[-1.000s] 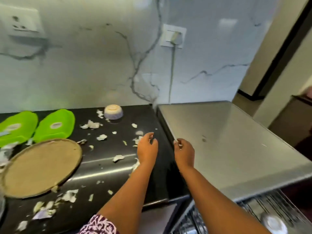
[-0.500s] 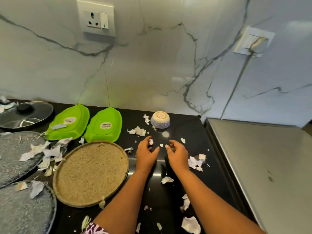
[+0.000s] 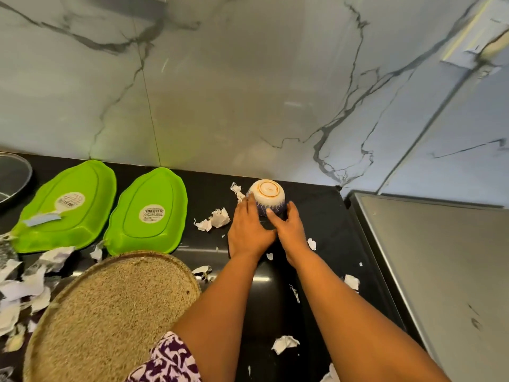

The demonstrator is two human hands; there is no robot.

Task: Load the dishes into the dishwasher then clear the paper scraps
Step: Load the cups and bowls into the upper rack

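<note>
Now both hands meet at the upturned bowl (image 3: 266,192), which sits near the back wall on the black counter (image 3: 316,216) — the left hand (image 3: 249,230) lays straight fingers against its left side, while the right hand (image 3: 290,230) cups its front and right side between thumb and fingers. Paper scraps (image 3: 217,219) lie just left of the hands and scattered across the counter. Further left, two green dishes (image 3: 148,213) rest face down behind a round tan plate (image 3: 110,312).

Bright even light; glare on counter (image 3: 261,279); edges warped, blurred.
</note>
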